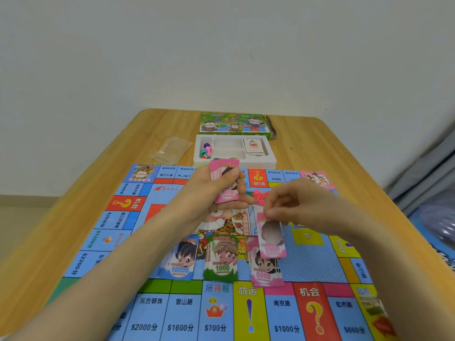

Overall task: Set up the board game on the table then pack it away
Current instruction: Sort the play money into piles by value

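The colourful game board (pixel 317 262) lies open on the wooden table. My left hand (pixel 219 190) grips a stack of pink 5000 play notes (pixel 225 180) upright above the board's far half. My right hand (pixel 293 205) pinches a single pink 5000 note (pixel 270 237) by its top edge, hanging just above the pink 5000 pile (pixel 264 271). Beside that pile lie a green 1000 pile (pixel 221 259) and a blue 10000 pile (pixel 181 260). Some small pink pieces (pixel 258 195) lie on the board between my hands.
A white plastic tray (pixel 270 163) behind the board holds coloured pawns (pixel 206 151) and a card deck (pixel 254 146). The green box lid (pixel 234 124) stands at the table's far edge. An empty clear bag (pixel 172 148) lies to the tray's left.
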`<state>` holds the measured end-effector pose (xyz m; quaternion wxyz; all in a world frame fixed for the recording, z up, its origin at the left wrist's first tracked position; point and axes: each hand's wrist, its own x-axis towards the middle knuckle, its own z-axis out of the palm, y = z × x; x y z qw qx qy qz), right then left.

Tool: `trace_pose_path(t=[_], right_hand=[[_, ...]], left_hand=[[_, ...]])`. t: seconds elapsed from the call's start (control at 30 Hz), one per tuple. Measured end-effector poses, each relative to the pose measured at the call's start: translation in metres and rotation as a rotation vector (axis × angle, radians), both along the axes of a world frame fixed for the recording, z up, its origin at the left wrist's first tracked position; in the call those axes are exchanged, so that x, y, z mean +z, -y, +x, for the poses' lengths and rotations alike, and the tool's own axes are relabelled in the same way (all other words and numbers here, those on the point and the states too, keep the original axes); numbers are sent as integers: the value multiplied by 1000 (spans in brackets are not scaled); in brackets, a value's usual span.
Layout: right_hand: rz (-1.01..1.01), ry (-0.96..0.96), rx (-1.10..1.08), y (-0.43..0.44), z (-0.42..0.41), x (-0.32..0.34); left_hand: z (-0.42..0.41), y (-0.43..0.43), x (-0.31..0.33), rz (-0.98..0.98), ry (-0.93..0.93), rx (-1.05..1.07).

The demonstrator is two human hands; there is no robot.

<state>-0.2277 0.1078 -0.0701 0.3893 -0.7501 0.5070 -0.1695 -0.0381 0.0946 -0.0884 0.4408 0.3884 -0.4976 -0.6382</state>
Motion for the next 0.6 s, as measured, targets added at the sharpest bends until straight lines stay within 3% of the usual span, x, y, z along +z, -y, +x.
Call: trace_pose_path(t=[0.2,0.6], right_hand=[[47,-183,103,-1,7,-10],[-133,-347,116,-4,11,-16]], left_hand=[[0,0,0,-1,6,0],[0,1,-1,-4,6,-11]])
